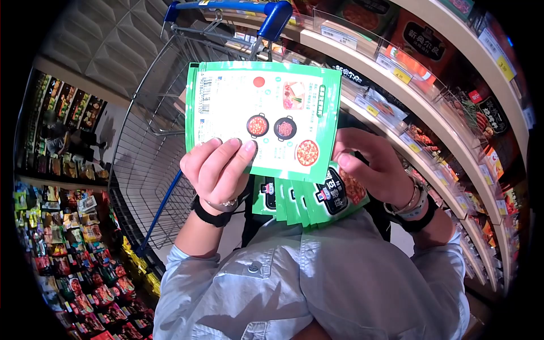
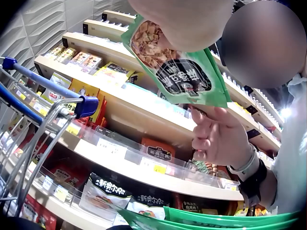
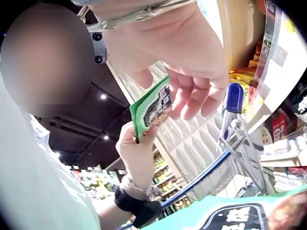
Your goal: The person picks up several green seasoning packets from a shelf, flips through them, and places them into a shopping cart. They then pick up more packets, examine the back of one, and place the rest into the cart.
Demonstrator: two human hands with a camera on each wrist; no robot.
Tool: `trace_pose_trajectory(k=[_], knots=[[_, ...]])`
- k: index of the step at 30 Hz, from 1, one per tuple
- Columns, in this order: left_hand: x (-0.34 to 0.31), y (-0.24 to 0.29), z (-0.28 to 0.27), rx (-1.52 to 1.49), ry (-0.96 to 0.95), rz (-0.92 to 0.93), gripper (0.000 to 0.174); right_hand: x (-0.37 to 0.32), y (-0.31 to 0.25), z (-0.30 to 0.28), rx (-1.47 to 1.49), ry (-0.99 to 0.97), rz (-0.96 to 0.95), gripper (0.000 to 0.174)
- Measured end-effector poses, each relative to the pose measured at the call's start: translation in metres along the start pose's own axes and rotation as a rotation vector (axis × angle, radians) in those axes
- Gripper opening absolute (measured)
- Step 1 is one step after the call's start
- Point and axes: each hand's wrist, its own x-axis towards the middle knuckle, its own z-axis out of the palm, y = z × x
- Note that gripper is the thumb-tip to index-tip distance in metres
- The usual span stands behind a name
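Where upper packets (image 1: pixel 263 116) overlap, lower packets (image 1: pixel 309 198) half hidden

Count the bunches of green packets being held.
2: one stack raised in the left hand; one fan lower in the right hand. Others could be hidden behind these.

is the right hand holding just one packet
No, the right hand holds a fanned stack of several green packets.
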Motion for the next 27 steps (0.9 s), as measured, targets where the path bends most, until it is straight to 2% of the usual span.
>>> trace_pose_trajectory(k=[3, 5, 9, 12, 14, 18, 20, 27], knots=[[-0.001, 0.002, 0.0, -0.023, -0.011, -0.006, 0.029, 0.006, -0.011, 0.011, 0.082, 0.025, 0.038, 0.014], [-0.003, 0.004, 0.0, -0.02, -0.022, -0.017, 0.029, 0.008, -0.014, 0.013, 0.177, 0.061, 0.164, 0.017], [-0.004, 0.005, -0.002, -0.021, -0.03, -0.059, 0.025, 0.008, -0.007, 0.018, 0.312, 0.079, 0.17, 0.016], [-0.008, 0.003, 0.001, -0.061, 0.036, -0.113, 0.022, 0.007, -0.001, 0.023, 0.316, 0.115, 0.065, 0.018], [-0.007, 0.006, 0.001, -0.069, 0.042, -0.14, 0.022, 0.005, 0.0, 0.023, 0.178, 0.107, -0.043, 0.021], [-0.007, 0.007, -0.003, -0.07, 0.031, -0.175, 0.023, 0.004, -0.001, 0.024, 0.063, 0.1, -0.134, 0.024], [-0.007, 0.007, -0.003, -0.078, 0.038, -0.183, 0.023, 0.007, -0.001, 0.026, -0.058, 0.138, -0.296, 0.024], [-0.007, 0.006, -0.007, -0.067, 0.053, -0.167, 0.021, 0.009, -0.001, 0.027, -0.105, 0.148, -0.36, 0.023]])
